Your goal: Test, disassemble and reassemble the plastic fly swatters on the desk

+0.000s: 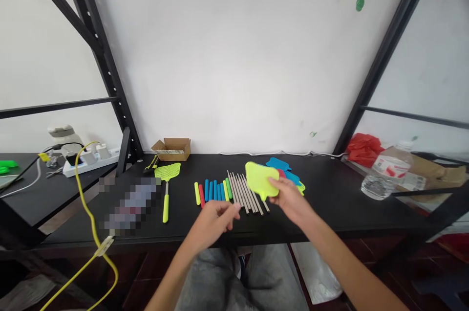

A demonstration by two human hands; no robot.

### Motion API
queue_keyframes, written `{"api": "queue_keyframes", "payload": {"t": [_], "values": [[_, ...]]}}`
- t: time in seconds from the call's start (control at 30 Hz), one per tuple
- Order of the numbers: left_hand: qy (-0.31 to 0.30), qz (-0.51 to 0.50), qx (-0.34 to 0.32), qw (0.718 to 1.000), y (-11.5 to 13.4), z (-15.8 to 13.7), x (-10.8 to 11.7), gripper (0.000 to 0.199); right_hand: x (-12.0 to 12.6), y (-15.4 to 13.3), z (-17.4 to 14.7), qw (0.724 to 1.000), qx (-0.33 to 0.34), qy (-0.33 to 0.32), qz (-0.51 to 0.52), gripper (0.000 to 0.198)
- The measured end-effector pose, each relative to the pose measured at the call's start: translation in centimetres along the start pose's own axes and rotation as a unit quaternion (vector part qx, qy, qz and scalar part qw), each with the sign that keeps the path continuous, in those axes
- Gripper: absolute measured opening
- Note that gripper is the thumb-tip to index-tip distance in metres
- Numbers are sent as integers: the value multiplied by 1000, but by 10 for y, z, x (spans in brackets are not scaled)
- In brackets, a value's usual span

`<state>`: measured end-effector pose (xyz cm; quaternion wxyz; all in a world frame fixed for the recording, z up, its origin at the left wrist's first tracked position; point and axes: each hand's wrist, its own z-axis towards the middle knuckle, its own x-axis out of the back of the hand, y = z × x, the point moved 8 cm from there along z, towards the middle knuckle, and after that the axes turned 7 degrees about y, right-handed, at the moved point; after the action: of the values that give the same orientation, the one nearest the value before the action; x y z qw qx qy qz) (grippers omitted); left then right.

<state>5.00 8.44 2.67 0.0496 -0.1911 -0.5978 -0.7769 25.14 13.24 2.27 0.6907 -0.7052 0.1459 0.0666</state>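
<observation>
The bottle label (394, 168) is too blurred to read; pixelation hides something beside the long-handled swatter (166, 208). My right hand (287, 197) pinches a yellow-green swatter head (260, 180) over the metal rods (245, 198), partly covering the blue heads (277, 163). My left hand's (218, 219) fingers curl near the rods; whether they hold anything, I can't tell.

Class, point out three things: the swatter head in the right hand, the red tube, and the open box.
Swatter head (259, 180): head camera view, middle of its flat face.
Red tube (201, 195): head camera view, middle of its length.
Open box (173, 156): head camera view, its front wall.
</observation>
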Motion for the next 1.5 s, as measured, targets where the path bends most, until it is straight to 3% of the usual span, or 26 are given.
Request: {"api": "queue_keyframes", "payload": {"t": [0.07,0.13,0.17,0.23,0.3,0.37,0.47,0.63,0.83,0.93,1.13,1.5], "values": [[72,30,-13,997,-1,8,37,44,17,-28,15,999,20,27,7,22],[155,99,-19,983,-3,10,80,43,35,-38,23,999,3,35,-29,31],[201,161,-13,966,-5,8,102,40,49,-37,24,997,-2,55,-53,34],[279,321,42,904,-13,-1,141,34,88,-24,17,981,2,152,-117,37],[279,444,112,844,-27,-8,162,37,118,-4,1,958,24,225,-177,48],[246,520,175,799,-45,-11,168,46,126,11,-13,947,81,223,-218,54],[190,561,222,775,-66,-9,161,48,114,20,-24,938,134,192,-254,49],[160,565,208,782,-71,-5,144,36,82,15,-18,915,170,169,-324,38],[136,547,156,811,-64,-8,128,31,30,18,-23,811,259,83,-519,23],[143,526,139,827,-62,-6,122,30,6,22,-30,791,283,51,-540,22],[188,462,101,861,-52,-6,116,29,-13,25,-35,800,284,36,-528,21],[272,190,21,943,-30,-9,97,26,-1,15,-39,870,300,64,-385,26]]}}
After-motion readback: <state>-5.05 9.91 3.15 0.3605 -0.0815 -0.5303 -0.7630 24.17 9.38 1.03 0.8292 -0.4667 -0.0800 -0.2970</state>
